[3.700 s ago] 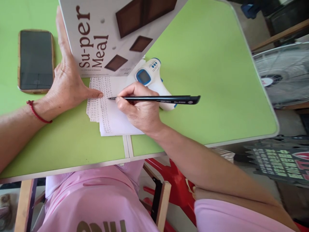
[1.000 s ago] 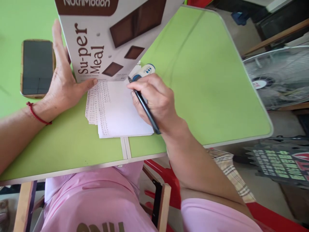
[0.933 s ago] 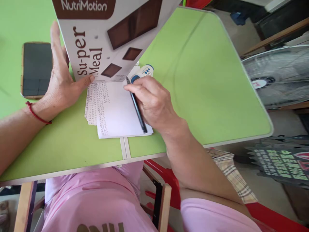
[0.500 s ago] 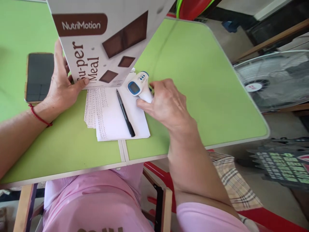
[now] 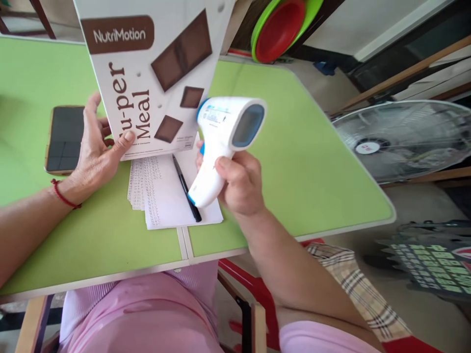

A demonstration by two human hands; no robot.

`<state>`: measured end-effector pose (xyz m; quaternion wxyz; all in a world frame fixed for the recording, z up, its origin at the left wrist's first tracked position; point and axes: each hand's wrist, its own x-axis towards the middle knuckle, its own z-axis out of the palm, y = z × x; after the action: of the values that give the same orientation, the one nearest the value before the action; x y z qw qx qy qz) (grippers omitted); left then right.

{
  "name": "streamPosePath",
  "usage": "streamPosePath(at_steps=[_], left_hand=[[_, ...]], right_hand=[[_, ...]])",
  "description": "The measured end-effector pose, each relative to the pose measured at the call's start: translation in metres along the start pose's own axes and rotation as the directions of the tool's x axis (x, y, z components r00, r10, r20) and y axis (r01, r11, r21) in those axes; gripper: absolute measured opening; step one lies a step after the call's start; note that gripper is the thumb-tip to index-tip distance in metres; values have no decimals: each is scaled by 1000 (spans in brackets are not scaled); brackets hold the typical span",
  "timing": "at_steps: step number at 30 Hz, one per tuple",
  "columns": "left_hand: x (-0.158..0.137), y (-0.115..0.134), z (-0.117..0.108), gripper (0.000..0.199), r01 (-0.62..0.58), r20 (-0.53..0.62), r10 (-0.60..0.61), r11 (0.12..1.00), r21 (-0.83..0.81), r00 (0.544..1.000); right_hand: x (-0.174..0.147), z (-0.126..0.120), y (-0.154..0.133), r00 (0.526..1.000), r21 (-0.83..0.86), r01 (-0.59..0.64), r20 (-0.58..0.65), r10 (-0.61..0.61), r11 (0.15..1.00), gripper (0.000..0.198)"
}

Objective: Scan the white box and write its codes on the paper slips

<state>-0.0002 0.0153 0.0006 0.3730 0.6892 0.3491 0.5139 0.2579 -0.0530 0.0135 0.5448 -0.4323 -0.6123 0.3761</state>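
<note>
My left hand [image 5: 97,147] grips the lower left edge of a white and brown box [image 5: 136,98] printed "NutriMotion", thumb on its front; the box stands tilted over the table. In my right hand [image 5: 243,181] is a white infrared thermometer [image 5: 217,147] with blue trim, held by its handle. Its nose points left at the box's right edge, and its dark screen faces right. Below them lies a stack of paper sheets [image 5: 154,211] with rows of small marks along the left side. A black pen [image 5: 180,176] rests on the paper, partly behind the thermometer's handle.
A phone [image 5: 64,139] lies on the green table [image 5: 301,162], left of my left hand. Beyond the table's far edge are red and green basins [image 5: 279,29]. A fan [image 5: 397,142] stands off the right edge, and a checked cloth [image 5: 364,289] hangs below it.
My right hand has raised the thermometer off the paper and turned it so that its nose points left at the box. The left hand keeps its grip on the box.
</note>
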Motion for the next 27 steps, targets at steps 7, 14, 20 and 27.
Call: streamPosePath(at_steps=[7, 14, 20, 27], left_hand=[[-1, 1, -1, 65, 20, -4, -19, 999, 50, 1000], [1, 13, 0, 60, -3, 0, 3, 994, 113, 1000], [0, 13, 1, 56, -31, 33, 29, 997, 74, 999], [-1, 20, 2, 52, -30, 24, 27, 994, 107, 999]], right_hand=[[-7, 20, -10, 988, 103, -75, 144, 60, 992, 40], [-8, 26, -9, 979, 113, -77, 195, 54, 991, 35], [-6, 31, -7, 970, 71, -104, 227, 86, 992, 39], [-6, 34, -8, 975, 65, -120, 197, 105, 991, 41]])
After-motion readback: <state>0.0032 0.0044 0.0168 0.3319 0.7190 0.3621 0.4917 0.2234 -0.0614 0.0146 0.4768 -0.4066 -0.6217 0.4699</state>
